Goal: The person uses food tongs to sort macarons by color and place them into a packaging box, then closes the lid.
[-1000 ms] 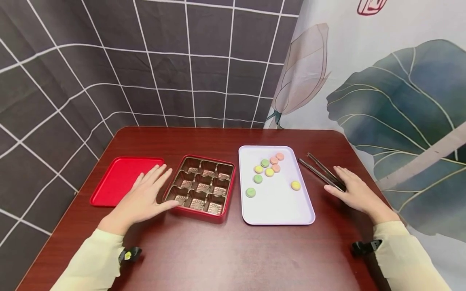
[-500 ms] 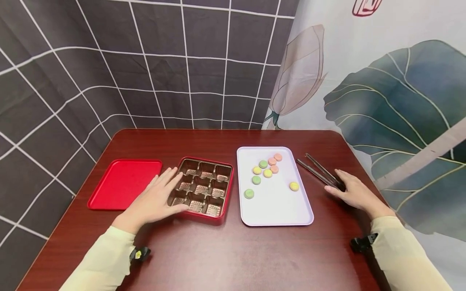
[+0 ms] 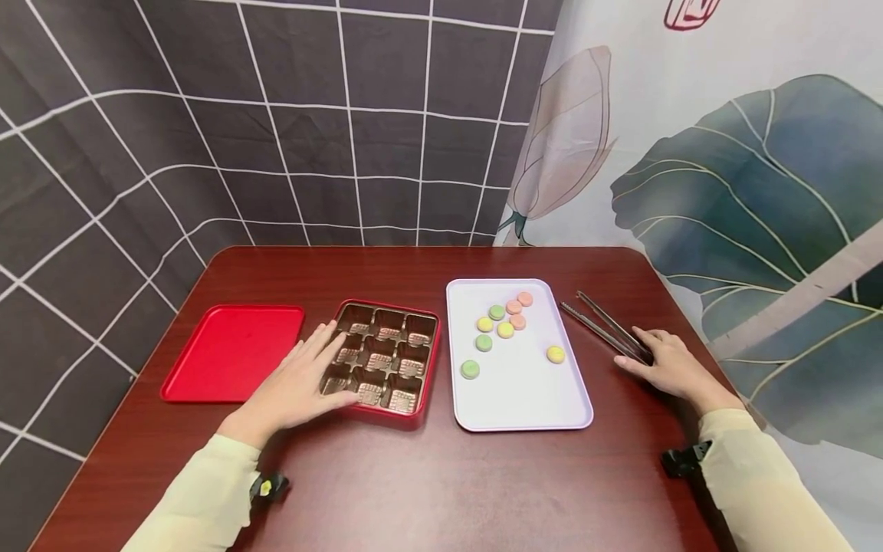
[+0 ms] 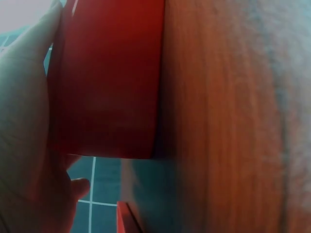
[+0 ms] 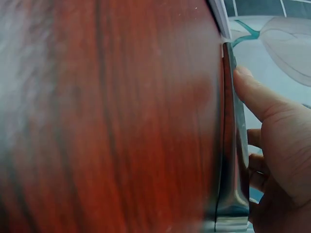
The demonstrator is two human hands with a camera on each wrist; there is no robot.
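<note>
My left hand (image 3: pixel 293 387) lies over the left front corner of a red box (image 3: pixel 431 356) fitted with a brown divided insert. Its fingers stretch out along the left side, and the thumb lies at the front rim. From the left wrist, the box wall (image 4: pixel 107 82) shows close beside the hand (image 4: pixel 24 111). On the right, my right hand (image 3: pixel 679 374) holds the handle end of metal tongs (image 3: pixel 607 326) that lie on the table. The right wrist view shows the thumb (image 5: pixel 257 94) against the tongs (image 5: pixel 235 165), with the other fingers bent behind them.
Between the hands stands a white tray (image 3: pixel 524 402) with several macarons: green (image 3: pixel 470 369), yellow (image 3: pixel 556 354) and pink (image 3: pixel 525 299). A flat red lid (image 3: pixel 234 349) lies left of the box. Behind the dark red table (image 3: pixel 441 491) hangs a grid-patterned cloth (image 3: pixel 317 138).
My left hand has moved right onto the box's corner, leaving more of the red lid visible. The right hand's fingers have bent closer round the tongs. Box, tray and macarons keep their places.
</note>
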